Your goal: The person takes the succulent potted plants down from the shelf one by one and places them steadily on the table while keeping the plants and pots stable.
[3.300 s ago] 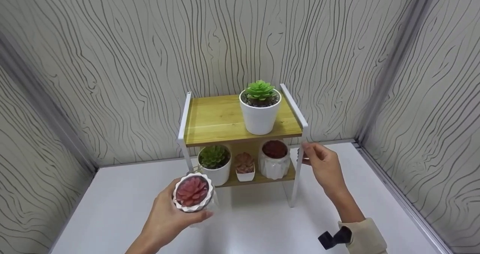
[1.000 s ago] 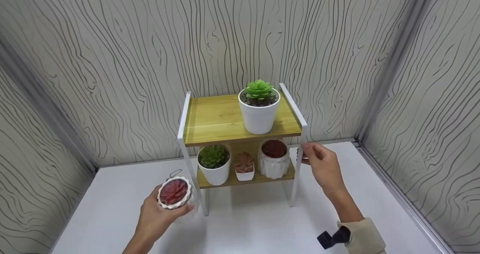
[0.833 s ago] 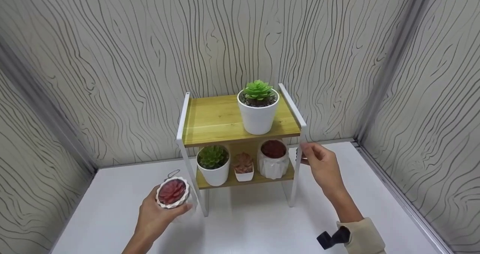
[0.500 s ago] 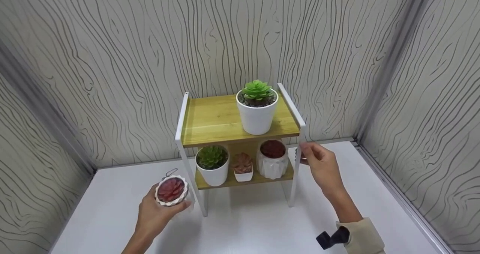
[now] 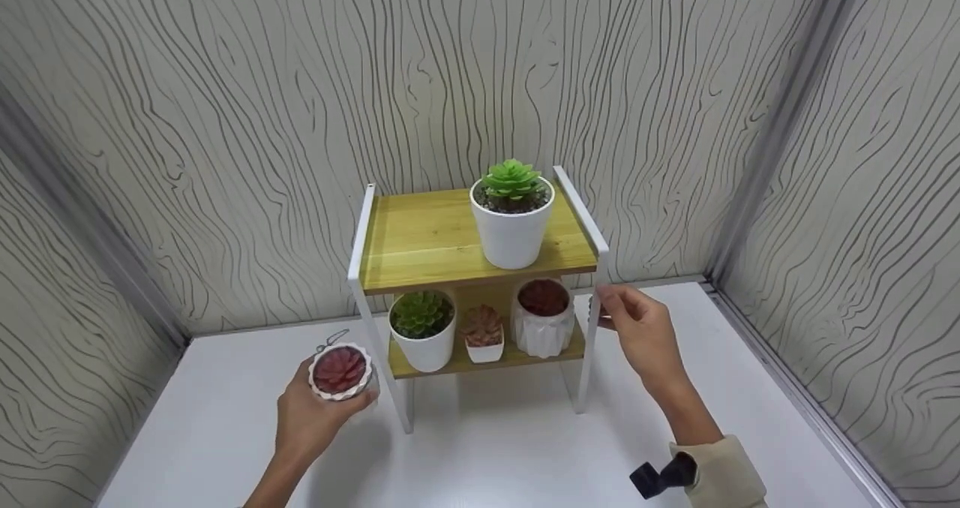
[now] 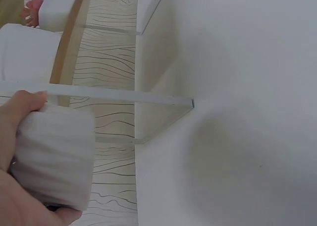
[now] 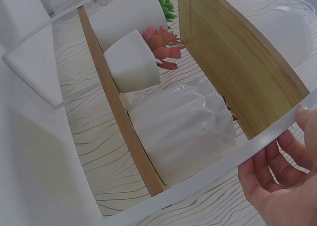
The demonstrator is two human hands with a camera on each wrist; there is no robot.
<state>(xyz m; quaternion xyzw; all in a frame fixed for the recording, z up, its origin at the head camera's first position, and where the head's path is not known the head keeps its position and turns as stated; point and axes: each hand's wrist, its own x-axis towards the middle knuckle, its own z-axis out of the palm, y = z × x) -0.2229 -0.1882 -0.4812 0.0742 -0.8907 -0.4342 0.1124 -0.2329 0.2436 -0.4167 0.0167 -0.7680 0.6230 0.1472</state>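
A white pot with a red succulent (image 5: 340, 371) is gripped in my left hand (image 5: 307, 418), beside the left leg of a two-tier plant shelf (image 5: 420, 238). In the left wrist view, the pot (image 6: 54, 156) is upheld between thumb and fingers, its base above the white table. My right hand (image 5: 646, 335) holds the shelf's right white leg; the right wrist view shows the thumb and curled fingers on this bar (image 7: 252, 149). A green succulent in a smooth white pot (image 5: 513, 226) stands on the upper board, right of its middle.
On the lower board are a green succulent pot (image 5: 424, 335), a small square pot (image 5: 485, 343) and a faceted pot with a dark red plant (image 5: 543, 324). A thin wire loop (image 5: 332, 339) shows behind the left hand. Patterned walls (image 5: 450, 65) enclose the white table (image 5: 480, 455).
My left hand has carried the red succulent pot leftward from in front of the shelf to its left side, then slightly upward in view. The right hand keeps its hold on the leg.
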